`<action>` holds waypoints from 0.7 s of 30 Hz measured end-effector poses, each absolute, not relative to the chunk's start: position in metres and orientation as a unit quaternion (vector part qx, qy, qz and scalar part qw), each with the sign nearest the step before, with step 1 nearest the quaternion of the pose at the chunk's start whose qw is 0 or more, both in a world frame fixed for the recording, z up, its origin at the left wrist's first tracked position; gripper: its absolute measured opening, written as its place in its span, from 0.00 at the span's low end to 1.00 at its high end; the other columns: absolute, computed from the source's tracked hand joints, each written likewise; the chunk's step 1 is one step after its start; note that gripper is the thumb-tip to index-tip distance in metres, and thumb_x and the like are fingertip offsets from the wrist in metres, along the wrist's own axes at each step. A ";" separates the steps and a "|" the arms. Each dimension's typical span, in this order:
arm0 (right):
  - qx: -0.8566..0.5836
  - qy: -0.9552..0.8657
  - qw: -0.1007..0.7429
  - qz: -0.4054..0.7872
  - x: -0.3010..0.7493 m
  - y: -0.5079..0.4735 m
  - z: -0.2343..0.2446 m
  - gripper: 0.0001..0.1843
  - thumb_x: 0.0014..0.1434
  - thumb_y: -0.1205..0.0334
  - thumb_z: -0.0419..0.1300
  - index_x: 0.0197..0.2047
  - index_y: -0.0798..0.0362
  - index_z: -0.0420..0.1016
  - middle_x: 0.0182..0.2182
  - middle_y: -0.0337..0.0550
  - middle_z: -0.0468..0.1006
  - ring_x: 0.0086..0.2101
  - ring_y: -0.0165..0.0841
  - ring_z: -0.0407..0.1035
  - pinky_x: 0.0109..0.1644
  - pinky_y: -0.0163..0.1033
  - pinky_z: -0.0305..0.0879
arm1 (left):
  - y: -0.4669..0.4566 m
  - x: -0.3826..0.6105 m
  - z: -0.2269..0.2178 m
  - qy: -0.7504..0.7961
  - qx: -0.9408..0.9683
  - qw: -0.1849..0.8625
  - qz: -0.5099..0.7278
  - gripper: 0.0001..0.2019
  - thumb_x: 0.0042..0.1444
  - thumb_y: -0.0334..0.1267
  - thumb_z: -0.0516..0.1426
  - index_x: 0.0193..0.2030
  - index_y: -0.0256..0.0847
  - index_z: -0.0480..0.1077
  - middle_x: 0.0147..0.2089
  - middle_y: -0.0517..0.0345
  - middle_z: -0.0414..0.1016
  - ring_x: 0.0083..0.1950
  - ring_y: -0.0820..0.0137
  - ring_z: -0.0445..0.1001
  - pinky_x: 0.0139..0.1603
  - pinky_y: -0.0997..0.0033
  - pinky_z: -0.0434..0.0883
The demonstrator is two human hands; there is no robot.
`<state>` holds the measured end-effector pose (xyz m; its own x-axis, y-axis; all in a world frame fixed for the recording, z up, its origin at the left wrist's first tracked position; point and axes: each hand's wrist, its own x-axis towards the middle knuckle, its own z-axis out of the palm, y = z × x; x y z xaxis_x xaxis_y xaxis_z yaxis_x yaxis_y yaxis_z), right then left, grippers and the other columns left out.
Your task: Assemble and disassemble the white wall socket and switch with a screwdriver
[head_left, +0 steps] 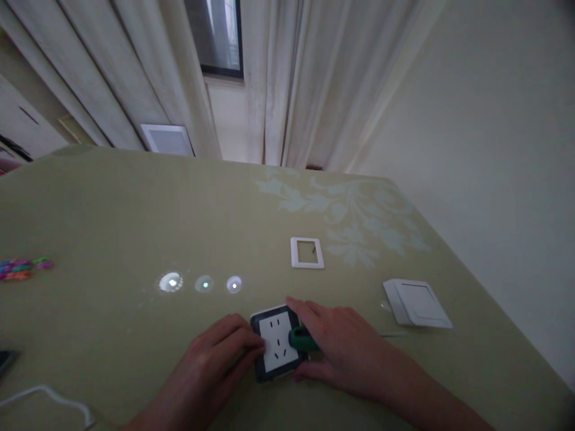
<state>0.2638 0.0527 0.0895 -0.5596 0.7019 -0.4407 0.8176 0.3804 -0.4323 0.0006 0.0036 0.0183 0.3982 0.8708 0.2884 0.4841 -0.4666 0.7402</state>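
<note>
A wall socket (275,346) with a white face and dark frame lies on the olive-green table (135,215) near its front edge. My left hand (215,359) rests on the socket's left side, fingers curled against it, holding it down. My right hand (336,347) is closed around a green-handled tool (302,339), probably a screwdriver, whose end sits on the socket's right side. The tool's tip is hidden.
A white square frame (307,252) lies beyond the socket. A white switch plate (417,302) sits at the right. Coloured bits (22,267) lie at the far left, a white cable (49,398) at the lower left. Curtains and a wall stand behind.
</note>
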 end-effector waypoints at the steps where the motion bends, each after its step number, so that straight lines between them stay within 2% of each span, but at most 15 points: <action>1: 0.459 0.826 0.090 -0.313 0.264 0.053 0.089 0.55 0.58 0.48 0.78 0.80 0.49 0.56 0.67 0.59 0.77 0.58 0.60 0.78 0.60 0.63 0.75 | 0.003 0.001 0.019 0.438 0.783 0.286 0.336 0.07 0.77 0.37 0.56 0.48 0.50 0.76 0.42 0.62 0.79 0.39 0.70 0.81 0.40 0.76 0.78; 8: 0.454 0.833 0.082 -0.306 0.264 0.053 0.088 0.53 0.58 0.47 0.77 0.78 0.48 0.59 0.65 0.59 0.78 0.56 0.58 0.79 0.57 0.58 0.75 | 0.001 0.002 0.016 0.460 0.769 0.305 0.323 0.05 0.76 0.36 0.57 0.48 0.49 0.74 0.41 0.61 0.77 0.38 0.69 0.80 0.39 0.73 0.78; 21: 0.443 0.837 0.084 -0.308 0.262 0.056 0.088 0.52 0.58 0.47 0.78 0.77 0.51 0.59 0.64 0.59 0.78 0.56 0.61 0.79 0.56 0.63 0.76 | 0.007 -0.007 0.022 0.410 0.784 0.350 0.310 0.07 0.74 0.31 0.57 0.47 0.50 0.75 0.44 0.62 0.78 0.42 0.71 0.81 0.41 0.77 0.78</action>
